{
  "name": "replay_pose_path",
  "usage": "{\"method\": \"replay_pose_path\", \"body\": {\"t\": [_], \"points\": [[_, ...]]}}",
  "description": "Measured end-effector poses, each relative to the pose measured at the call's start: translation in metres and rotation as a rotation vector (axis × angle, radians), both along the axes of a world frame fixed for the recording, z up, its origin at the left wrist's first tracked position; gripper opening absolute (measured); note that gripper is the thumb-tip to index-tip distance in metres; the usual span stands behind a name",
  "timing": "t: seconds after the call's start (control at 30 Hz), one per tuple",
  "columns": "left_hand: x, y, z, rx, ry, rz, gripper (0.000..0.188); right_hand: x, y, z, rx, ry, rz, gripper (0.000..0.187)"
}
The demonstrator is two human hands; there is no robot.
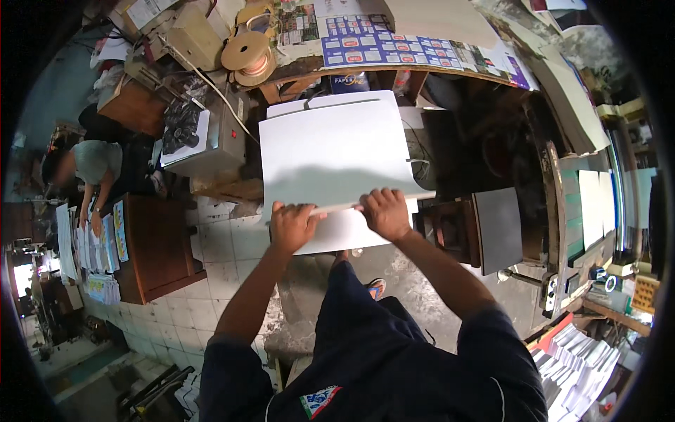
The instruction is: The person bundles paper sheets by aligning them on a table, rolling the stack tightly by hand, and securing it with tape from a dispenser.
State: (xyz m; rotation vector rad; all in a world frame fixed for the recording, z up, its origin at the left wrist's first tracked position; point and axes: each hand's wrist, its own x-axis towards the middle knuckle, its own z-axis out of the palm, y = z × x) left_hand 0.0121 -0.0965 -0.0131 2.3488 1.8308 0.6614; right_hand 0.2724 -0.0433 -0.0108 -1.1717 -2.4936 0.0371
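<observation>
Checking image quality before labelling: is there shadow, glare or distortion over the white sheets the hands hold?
Head view: a soft grey shadow band crosses the white sheets above the left hand and right hand; no harsh glare; fisheye bends the desk edge; corners black.

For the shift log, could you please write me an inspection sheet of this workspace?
Surface: white paper stack, top sheet lifted.
Job's things: near edge of the sheet held by both hands.
Clutter: wire spool, printed sheets, grey box.
Grippers: left hand and right hand grip the edge.
Cables: white cord across the bench.
Surroundings: another person at a brown table; tiled floor.
</observation>
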Motion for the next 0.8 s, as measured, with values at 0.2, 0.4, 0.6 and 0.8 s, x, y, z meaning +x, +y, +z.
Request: {"method": "replay_pose_path", "body": {"t": [0.2, 0.4, 0.6, 0.8], "points": [[-0.033, 0.088, -0.003, -0.264, 0.046, 0.009, 0.051, -0.032, 0.101, 0.004, -0.166, -0.032, 0.06, 0.052], [-0.041, 0.148, -0.032, -0.416, 0.026, 0.071, 0.065, -0.055, 0.156, -0.023, -0.279, -0.198, -0.004, 0.056], [-0.029, 0.126, -0.059, -0.569, 0.066, 0.044, 0.071, -0.045, 0.132, -0.068, -0.382, -0.131, 0.022, 0.054], [-0.018, 0.091, -0.063, -0.562, 0.099, -0.018, 0.059, -0.032, 0.094, -0.076, -0.33, -0.062, 0.045, 0.05]]}}
